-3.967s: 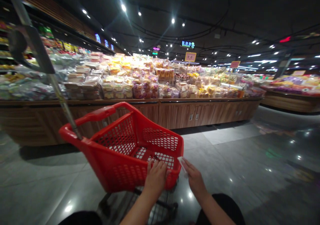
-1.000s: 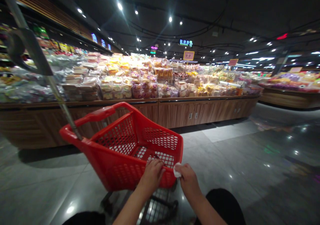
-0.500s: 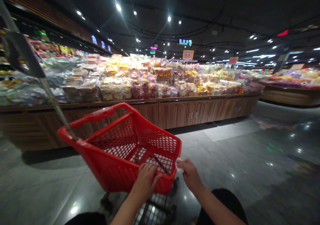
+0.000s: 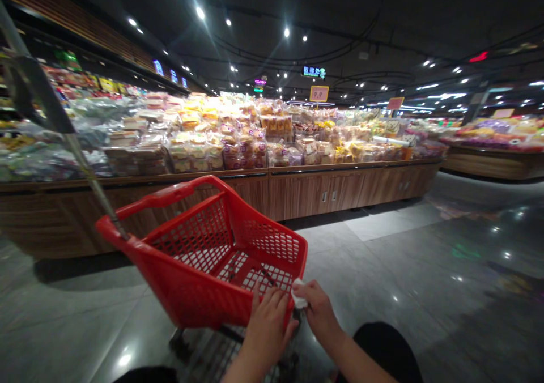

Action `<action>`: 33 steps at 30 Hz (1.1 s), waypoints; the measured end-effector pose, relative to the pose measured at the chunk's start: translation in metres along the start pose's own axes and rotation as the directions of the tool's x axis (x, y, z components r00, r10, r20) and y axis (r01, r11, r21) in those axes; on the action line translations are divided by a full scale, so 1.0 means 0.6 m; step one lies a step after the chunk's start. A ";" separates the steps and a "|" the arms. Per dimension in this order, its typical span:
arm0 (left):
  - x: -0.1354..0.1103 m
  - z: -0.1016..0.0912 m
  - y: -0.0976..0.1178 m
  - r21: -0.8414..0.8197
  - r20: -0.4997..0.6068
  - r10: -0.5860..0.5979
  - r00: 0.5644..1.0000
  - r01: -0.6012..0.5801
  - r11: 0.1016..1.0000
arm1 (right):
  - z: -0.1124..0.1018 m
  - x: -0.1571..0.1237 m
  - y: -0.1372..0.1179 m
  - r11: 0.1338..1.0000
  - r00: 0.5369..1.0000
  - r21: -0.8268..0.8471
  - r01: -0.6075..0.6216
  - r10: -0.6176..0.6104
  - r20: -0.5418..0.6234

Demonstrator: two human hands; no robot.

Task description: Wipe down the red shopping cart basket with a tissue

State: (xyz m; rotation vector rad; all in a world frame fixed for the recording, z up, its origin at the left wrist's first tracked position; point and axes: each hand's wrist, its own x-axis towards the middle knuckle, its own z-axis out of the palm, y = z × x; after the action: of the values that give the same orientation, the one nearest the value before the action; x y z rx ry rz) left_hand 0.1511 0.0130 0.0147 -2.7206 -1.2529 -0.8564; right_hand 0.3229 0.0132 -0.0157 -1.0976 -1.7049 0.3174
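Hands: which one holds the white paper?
The right hand, pinching the white paper; the left hand lies on the red basket without it.

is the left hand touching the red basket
Touching: the head view shows the left hand with its fingers lying over the near rim of the red plastic shopping basket.

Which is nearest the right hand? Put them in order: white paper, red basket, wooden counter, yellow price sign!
1. White paper, pinched in the right hand.
2. Red basket, just ahead, left.
3. Wooden counter, straight ahead.
4. Yellow price sign, above the counter, farthest.
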 end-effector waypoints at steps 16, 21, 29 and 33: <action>-0.035 0.007 -0.017 0.015 -0.174 -0.032 0.984 0.035 0.999 | -0.003 0.022 0.012 0.999 0.999 -0.043 0.033 -0.032 0.021; -0.050 -0.003 -0.028 0.011 -0.175 0.021 0.984 -0.020 1.000 | 0.001 -0.015 -0.021 0.989 0.976 -0.001 0.149 -0.147 0.161; -0.047 0.000 -0.031 -0.018 -0.169 0.021 0.985 -0.025 1.000 | -0.006 0.027 0.019 0.998 1.000 -0.062 0.019 -0.019 0.006; -0.043 0.002 -0.033 -0.022 -0.151 0.044 0.988 -0.048 0.999 | 0.000 -0.005 -0.002 0.993 0.982 -0.036 0.112 -0.105 0.158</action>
State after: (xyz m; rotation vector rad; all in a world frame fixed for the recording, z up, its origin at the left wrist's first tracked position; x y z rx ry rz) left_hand 0.1243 0.0085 -0.0029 -2.6345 -1.1540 -1.0570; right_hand 0.3224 0.0106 -0.0166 -1.0290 -1.9116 0.3037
